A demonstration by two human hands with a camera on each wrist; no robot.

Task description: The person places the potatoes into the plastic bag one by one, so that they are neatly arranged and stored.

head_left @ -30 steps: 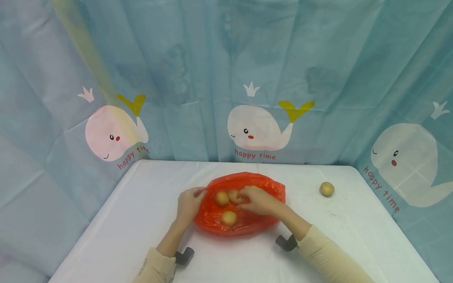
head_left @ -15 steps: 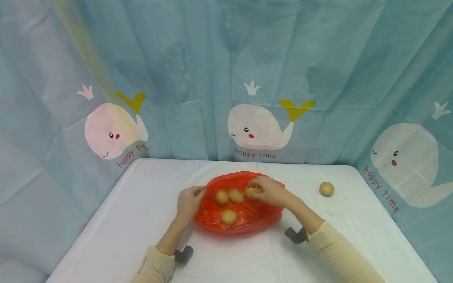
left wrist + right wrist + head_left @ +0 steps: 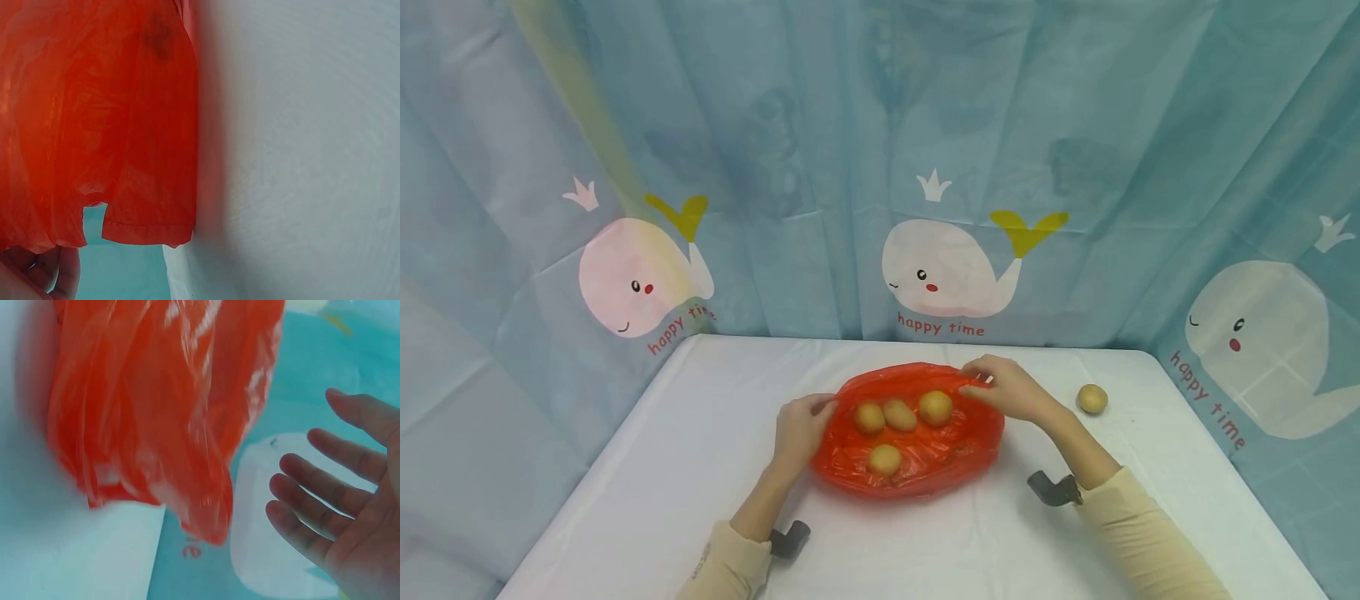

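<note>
A red plastic bag (image 3: 917,462) lies mouth-up on the white table, with several potatoes (image 3: 936,408) inside. My left hand (image 3: 800,429) pinches its left rim; in the left wrist view, curled fingers (image 3: 64,272) meet the edge of the red plastic. Over the bag's right rim is my right hand (image 3: 1011,387). The right wrist view shows that hand with its fingers (image 3: 325,487) spread apart and nothing in them, beside the hanging folds of the bag (image 3: 150,406).
One more potato (image 3: 1092,399) lies by itself on the white table (image 3: 715,417), right of the bag. Behind the table hangs a blue curtain (image 3: 805,250) printed with whales. Dark camera mounts (image 3: 1054,489) stick out from both wrists.
My right hand has let go of a potato inside the bag and moved right and away to the bag's right rim. The left hand has stayed at the left rim.
</note>
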